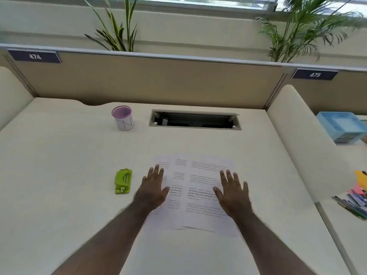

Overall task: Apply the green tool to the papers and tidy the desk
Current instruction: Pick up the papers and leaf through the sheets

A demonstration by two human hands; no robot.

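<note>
cream desk (pixel 59 165): printed papers (pixel 198 195) centre, left hand (pixel 154 188) and right hand (pixel 232 192) flat on them, fingers spread; green hole punch (pixel 123 181) at 9 o'clock.

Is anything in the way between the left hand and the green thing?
No, nothing visible is. The green tool lies just left of the left hand, with only bare desk between them. That hand lies flat and open on the papers, like the right hand.

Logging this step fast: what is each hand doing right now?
Left hand: open, flat on the papers, holding nothing.
Right hand: open, flat on the papers, holding nothing.
</note>
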